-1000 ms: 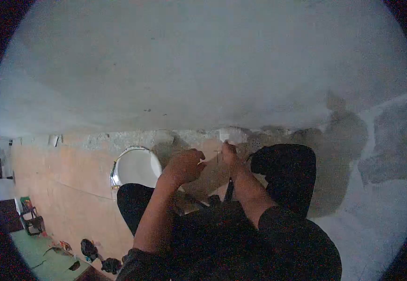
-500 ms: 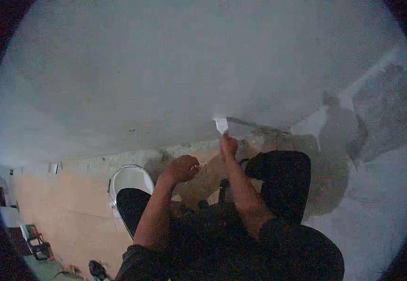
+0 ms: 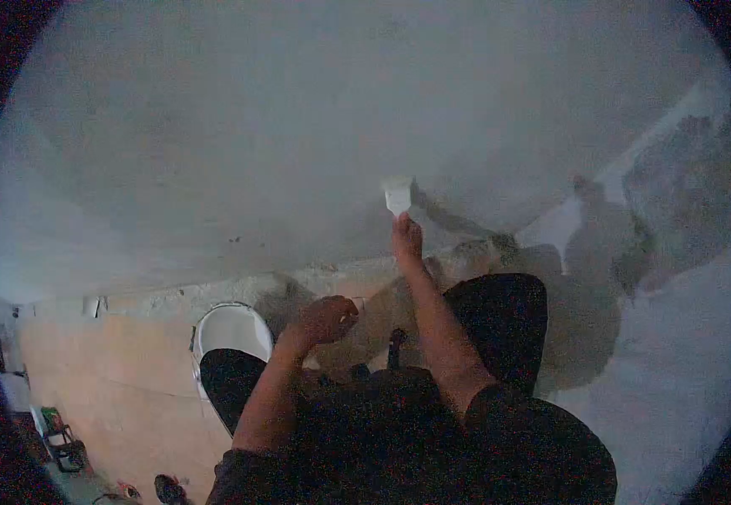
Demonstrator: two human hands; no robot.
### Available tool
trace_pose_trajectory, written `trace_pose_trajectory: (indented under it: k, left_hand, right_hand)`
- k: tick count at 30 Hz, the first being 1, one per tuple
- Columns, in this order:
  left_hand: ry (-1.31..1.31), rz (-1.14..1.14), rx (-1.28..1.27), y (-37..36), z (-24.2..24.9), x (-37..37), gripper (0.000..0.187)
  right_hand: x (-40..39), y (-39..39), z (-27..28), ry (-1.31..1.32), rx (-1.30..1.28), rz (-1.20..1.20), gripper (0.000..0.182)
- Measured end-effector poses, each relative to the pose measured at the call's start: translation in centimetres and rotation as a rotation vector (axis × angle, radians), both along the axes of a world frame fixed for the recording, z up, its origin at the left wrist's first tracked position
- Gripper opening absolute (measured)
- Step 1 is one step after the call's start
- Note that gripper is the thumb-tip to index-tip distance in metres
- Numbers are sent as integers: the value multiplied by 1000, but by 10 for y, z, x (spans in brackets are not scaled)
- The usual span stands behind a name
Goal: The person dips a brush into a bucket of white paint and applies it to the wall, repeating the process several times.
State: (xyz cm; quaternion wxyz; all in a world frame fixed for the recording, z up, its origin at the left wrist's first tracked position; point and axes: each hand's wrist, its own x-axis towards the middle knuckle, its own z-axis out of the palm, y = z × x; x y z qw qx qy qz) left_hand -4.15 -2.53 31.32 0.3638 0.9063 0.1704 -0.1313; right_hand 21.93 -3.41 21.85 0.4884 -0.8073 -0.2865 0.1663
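My right hand (image 3: 407,237) is closed around the handle of a flat, white-coated paintbrush (image 3: 398,196). The brush's wide end points up against the grey wall (image 3: 298,143), above the wall's bottom edge. Nearer my body, my left hand (image 3: 328,320) hangs over the floor with its fingers curled in. A small pale spot shows at those fingertips, too blurred to name. Left of that hand stands a round bucket (image 3: 235,330) with white content, partly hidden by my left knee.
Bent knees in dark trousers (image 3: 500,324) flank my arms. Tan floor (image 3: 121,362) stretches to the left, where a dark chair-like object (image 3: 64,446) and a dark shoe-like item (image 3: 169,488) lie. Dark patches (image 3: 593,244) and shadows mark the wall's right side.
My right hand has moved the paintbrush upward along the wall. My left hand has shifted slightly down, its fingers still curled. The view has tilted a little.
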Motion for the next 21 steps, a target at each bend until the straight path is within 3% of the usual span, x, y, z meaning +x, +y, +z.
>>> trace_pose_trajectory:
  k: [1,3,4,5,7,8,10,11,13,14,16,17,19,20,21]
  left_hand:
    - [7,8,-8,0,1,-2,26]
    - [-123,73,10,-1,-1,-5,22]
    - [-112,80,0,1,9,-1,22]
    - [-13,93,11,-1,29,6,22]
    - [98,109,13,3,38,10,23]
    - [8,63,11,2,35,10,24]
    - [-70,18,-1,4,31,14,24]
    - [40,-44,10,4,31,21,27]
    - [155,-108,19,5,32,29,29]
    - [180,-70,7,5,35,32,28]
    - [207,-34,-4,2,42,32,28]
    - [164,51,-34,0,46,31,27]
    - [123,137,-61,-1,42,30,26]
    - [110,70,-13,1,33,29,26]
    - [93,2,37,2,25,28,26]
  right_hand:
    - [17,-9,-67,7,-8,8,44]
    - [33,20,-188,-6,430,25,51]
    - [11,0,-100,-392,-129,66,40]
    - [10,0,-92,-387,-133,71,40]
    - [9,3,-94,322,-240,2,27]
    - [6,2,-97,328,-244,4,27]
    - [1,-2,-117,5,-299,25,26]
    - [0,-3,-125,11,-302,24,26]
    - [5,-5,-171,-316,-335,55,31]
    - [11,-4,-199,-308,-338,57,31]
    - [17,-7,-238,-322,-585,414,30]
    - [14,-8,-247,-318,-587,416,30]
    - [2,-8,-246,263,-541,57,26]
    - [0,-15,-245,269,-543,58,26]
    - [-2,-24,-225,455,-509,-5,43]
